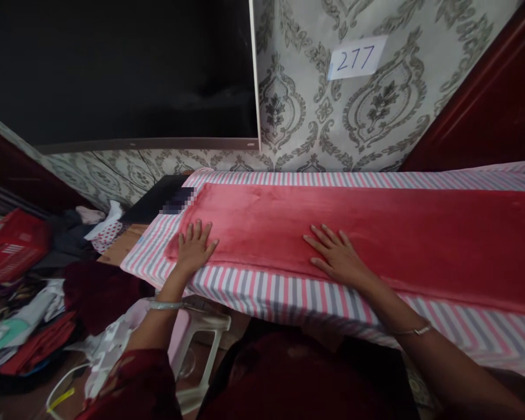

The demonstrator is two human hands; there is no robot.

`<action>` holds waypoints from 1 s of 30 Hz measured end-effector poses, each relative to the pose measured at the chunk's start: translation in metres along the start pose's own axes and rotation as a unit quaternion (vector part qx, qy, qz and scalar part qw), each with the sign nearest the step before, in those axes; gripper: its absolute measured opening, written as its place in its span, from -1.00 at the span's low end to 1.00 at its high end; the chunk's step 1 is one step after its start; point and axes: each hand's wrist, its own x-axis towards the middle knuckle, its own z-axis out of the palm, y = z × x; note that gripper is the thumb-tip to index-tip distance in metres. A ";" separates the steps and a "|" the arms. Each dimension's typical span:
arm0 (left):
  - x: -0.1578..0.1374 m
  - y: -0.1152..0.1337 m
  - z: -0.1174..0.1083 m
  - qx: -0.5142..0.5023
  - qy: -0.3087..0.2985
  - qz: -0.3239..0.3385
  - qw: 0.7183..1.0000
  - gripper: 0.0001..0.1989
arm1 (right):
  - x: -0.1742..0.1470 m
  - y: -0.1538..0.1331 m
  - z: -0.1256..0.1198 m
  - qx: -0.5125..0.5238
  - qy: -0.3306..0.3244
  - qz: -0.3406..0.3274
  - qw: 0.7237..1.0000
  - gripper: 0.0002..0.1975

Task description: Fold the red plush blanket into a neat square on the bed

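A long red plush blanket (402, 239), folded into a strip, lies flat on a striped cloth (254, 286) that covers the table. My left hand (193, 246) rests palm down at the blanket's left end, its fingers spread. Farther right, my right hand (336, 254) lies palm down near the blanket's front edge, fingers also apart. Neither hand grasps anything. The blanket's right end runs out of view.
A large dark television (122, 70) hangs above the table's left half. On the patterned wall is a paper marked 277 (357, 58). A plastic stool (205, 344) stands below the front edge. Piled clothes (39, 344) and a red box (15, 245) sit at left.
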 end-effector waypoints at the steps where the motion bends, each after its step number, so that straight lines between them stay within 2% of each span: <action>1: -0.001 -0.002 0.003 0.001 -0.012 -0.004 1.000 -0.33 | -0.002 0.001 0.005 0.000 -0.007 0.000 1.000 -0.43; 3: -0.004 -0.006 0.004 0.000 -0.017 0.005 1.000 -0.33 | -0.006 0.003 0.011 0.002 -0.006 -0.002 1.000 -0.42; 6: -0.012 -0.013 -0.001 0.006 0.007 0.005 1.000 -0.36 | -0.008 0.007 0.015 0.008 0.009 -0.011 1.000 -0.42; 12: -0.031 -0.040 -0.015 -0.013 0.058 -0.144 0.988 -0.39 | -0.008 0.008 0.018 0.008 0.029 -0.019 0.999 -0.39; 16: -0.024 -0.057 -0.025 -0.073 -0.002 -0.211 0.975 -0.48 | -0.009 0.010 0.023 0.005 0.043 -0.026 0.999 -0.38; 20: -0.009 -0.066 -0.030 -0.076 -0.051 -0.237 0.967 -0.58 | -0.009 0.011 0.026 0.002 0.042 -0.020 0.999 -0.38; 24: -0.006 -0.065 -0.027 -0.058 -0.056 -0.245 0.966 -0.66 | -0.008 0.010 0.024 0.001 0.021 -0.011 1.000 -0.37; 30: -0.012 -0.070 -0.028 -0.044 -0.050 -0.234 0.970 -0.67 | -0.006 0.007 0.023 0.004 0.008 -0.003 1.000 -0.39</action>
